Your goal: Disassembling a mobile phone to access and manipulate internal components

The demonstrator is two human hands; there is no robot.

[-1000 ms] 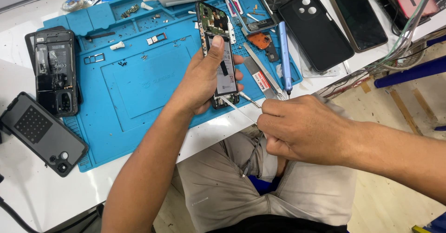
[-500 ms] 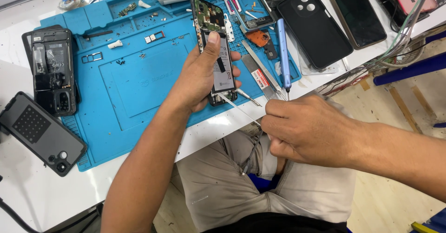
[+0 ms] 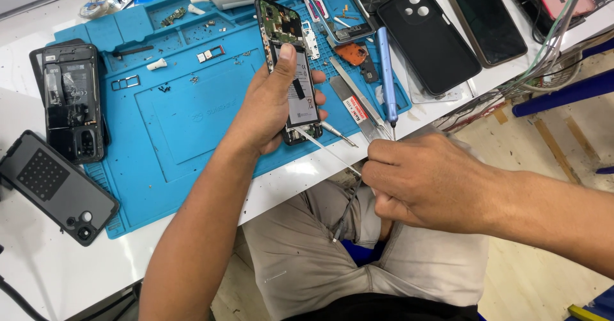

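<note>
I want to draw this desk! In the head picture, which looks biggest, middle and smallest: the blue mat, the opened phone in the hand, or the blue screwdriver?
1. Blue mat: biggest by far.
2. Opened phone, held in the left hand.
3. Blue screwdriver: nearly as long as the phone, but much thinner, so smallest.

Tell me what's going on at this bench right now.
A person is working on an opened phone with its back cover off. The left hand holds it over a blue work mat, thumb pressed on the battery. The right hand holds thin metal tweezers whose tip meets the phone's bottom edge. Other phones, a black back cover, a blue screwdriver and small parts lie around.
</note>
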